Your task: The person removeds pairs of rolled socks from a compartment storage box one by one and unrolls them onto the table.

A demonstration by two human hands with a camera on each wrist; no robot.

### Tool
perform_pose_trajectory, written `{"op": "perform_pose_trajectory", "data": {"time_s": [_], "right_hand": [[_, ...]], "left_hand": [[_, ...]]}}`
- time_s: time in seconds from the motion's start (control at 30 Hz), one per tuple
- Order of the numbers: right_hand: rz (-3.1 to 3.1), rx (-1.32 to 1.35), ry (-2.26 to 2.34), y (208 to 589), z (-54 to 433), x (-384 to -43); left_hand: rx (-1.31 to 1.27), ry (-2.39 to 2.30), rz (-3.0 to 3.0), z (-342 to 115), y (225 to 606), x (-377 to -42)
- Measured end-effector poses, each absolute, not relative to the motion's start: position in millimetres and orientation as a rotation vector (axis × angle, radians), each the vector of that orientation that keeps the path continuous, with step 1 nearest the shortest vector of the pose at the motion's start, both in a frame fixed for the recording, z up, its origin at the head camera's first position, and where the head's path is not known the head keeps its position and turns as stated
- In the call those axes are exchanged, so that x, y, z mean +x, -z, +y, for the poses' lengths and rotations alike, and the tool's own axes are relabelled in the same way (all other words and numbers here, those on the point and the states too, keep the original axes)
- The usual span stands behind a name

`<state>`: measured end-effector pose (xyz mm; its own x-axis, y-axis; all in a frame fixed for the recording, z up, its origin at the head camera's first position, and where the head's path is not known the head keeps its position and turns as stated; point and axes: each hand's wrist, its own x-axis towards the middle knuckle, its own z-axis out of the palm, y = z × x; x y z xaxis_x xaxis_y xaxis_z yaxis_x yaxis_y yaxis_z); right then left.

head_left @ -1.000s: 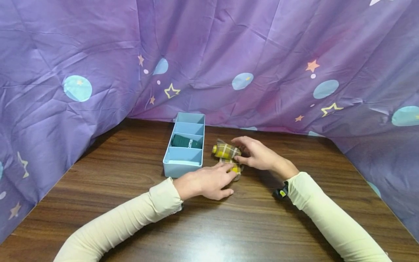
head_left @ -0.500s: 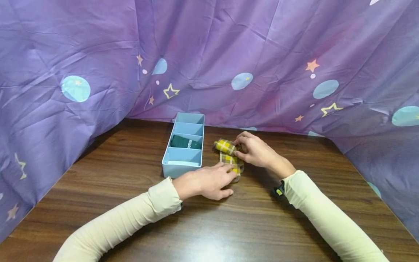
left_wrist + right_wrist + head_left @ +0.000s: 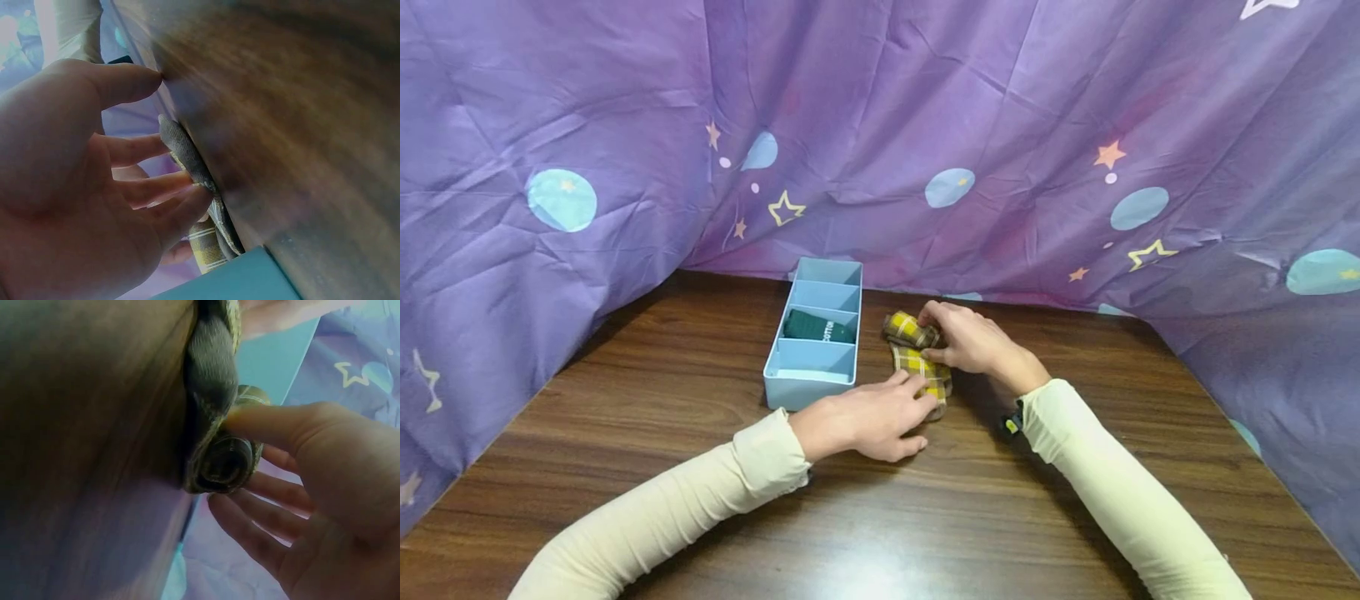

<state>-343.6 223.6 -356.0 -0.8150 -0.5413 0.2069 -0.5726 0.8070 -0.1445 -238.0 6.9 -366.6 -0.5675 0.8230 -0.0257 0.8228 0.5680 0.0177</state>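
A yellow and brown plaid sock (image 3: 912,360) lies on the table, its far end wound into a roll. My right hand (image 3: 973,337) holds that roll, and in the right wrist view the rolled end (image 3: 226,464) shows as a spiral between thumb and fingers. At the near end my left hand (image 3: 872,423) presses the flat part of the plaid sock (image 3: 187,150) with extended fingertips; its thumb is spread apart. My left fingers hide some of the near end. Whether there is one sock or a stacked pair, I cannot tell.
Left of the plaid sock stands a light blue box (image 3: 810,398) with several compartments in a row. A folded dark green sock (image 3: 812,326) with white lettering sits in one of them. A purple curtain (image 3: 880,150) hangs behind the brown wooden table (image 3: 647,417).
The far end has gone from a loose bundle to a neater roll, with more flat plaid showing below it. My right fingers have shifted on the roll; my left hand stays nearly still.
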Motion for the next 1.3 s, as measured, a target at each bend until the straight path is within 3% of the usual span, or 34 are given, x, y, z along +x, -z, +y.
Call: {"op": "perform_pose_trajectory", "data": {"time_s": [0.57, 1.3], "right_hand": [[-2.735, 0.879, -0.379, 367, 235, -368], [-2.9, 0.658, -0.406, 370, 243, -384]], "left_hand": [[1.478, 0.03, 2.763, 7, 367, -235], [1.474, 0.114, 2.769, 11, 366, -228]]}}
